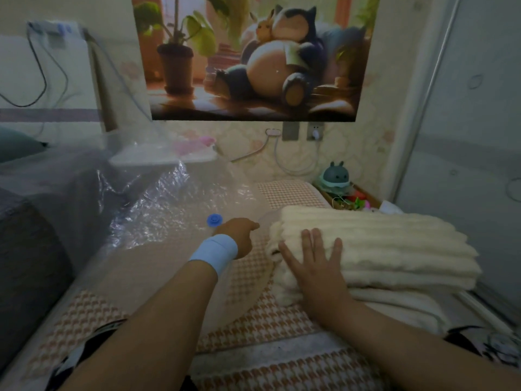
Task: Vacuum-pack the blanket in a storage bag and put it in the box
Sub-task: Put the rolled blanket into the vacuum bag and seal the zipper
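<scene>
1. One blanket [375,246].
2. One bag [169,210], with one blue valve [214,220].
3. Two hands: left [239,235], right [313,266].
4. One wristband [215,253].
5. One poster [253,55].
6. One toy [335,174].

Both hands forward: left hand [239,235] curled, wrist banded; right hand [311,263] flat, fingers spread.

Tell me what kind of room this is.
Most likely a bedroom: a bed with a checked cover, a folded cream blanket on it, and a cartoon poster above wall sockets.
</scene>
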`<state>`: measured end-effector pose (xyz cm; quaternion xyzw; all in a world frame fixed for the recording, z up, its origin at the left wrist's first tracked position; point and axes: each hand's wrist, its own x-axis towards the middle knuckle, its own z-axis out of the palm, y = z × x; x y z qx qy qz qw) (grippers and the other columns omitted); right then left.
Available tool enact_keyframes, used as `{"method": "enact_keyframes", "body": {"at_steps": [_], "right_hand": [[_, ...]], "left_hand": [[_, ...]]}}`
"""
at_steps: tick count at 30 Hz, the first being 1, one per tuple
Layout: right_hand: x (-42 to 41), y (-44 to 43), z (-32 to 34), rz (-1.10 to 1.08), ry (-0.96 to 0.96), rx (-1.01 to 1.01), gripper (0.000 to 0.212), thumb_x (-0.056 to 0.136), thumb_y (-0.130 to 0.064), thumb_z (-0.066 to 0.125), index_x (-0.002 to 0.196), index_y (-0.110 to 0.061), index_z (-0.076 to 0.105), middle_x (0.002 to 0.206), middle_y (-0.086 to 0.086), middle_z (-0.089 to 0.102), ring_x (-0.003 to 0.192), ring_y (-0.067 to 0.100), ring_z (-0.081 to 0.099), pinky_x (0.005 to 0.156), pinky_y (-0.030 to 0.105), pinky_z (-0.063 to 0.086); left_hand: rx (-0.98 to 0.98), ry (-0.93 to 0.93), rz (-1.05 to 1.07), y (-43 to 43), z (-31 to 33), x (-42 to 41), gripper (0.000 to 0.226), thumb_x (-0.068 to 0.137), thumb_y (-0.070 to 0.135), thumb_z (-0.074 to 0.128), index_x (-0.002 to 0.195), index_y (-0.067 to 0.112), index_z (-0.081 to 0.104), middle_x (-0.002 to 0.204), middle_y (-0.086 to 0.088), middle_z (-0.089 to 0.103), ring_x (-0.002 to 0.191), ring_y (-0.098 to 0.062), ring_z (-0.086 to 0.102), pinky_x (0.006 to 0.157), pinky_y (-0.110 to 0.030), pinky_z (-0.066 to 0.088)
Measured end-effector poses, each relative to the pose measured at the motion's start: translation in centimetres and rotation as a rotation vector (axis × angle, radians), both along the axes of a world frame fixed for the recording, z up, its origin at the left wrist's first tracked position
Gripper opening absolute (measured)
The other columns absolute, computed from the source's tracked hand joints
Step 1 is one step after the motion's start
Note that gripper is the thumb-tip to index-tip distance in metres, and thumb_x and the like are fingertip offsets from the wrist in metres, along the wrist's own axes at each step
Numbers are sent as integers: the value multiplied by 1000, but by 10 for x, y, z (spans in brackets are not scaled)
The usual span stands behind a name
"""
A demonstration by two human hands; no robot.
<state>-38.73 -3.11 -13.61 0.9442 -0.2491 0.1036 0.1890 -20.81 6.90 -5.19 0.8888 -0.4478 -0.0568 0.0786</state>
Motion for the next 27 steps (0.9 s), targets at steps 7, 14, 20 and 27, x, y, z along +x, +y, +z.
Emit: {"method": "enact_keyframes", "body": {"at_steps": [7,14,20,27], "right_hand": [[11,-2,8,-26,130,-125,120,80,-66,61,151,-27,-27,156,34,-22,143,56,-14,100,81,-3],[27,-23,17,-86,141,-144,51,63,-43,82,110,-27,68,106,31,63,92,51,62,72,65,50],[12,-51,79,-170,-254,-61,50,68,-39,78,114,-25,63,96,14,59,75,34,59,64,41,45],[13,-25,107,51,-667,-199,36,83,-33,70,117,-24,61,90,9,61,70,31,57,60,36,41]], "left_hand": [[-315,31,144,5,-2,10,61,91,-3,37,134,38,54,146,0,46,102,-23,63,72,-25,48],[-194,72,54,2,-16,19,59,92,-7,35,127,34,58,142,0,49,115,-24,58,90,-28,49],[-80,127,68,-7,-25,20,60,94,-2,36,139,37,45,144,-2,44,93,-23,61,79,-31,54],[-569,815,245,-21,-19,17,49,94,-11,40,134,14,55,138,-14,50,116,-28,57,78,-41,57]]}}
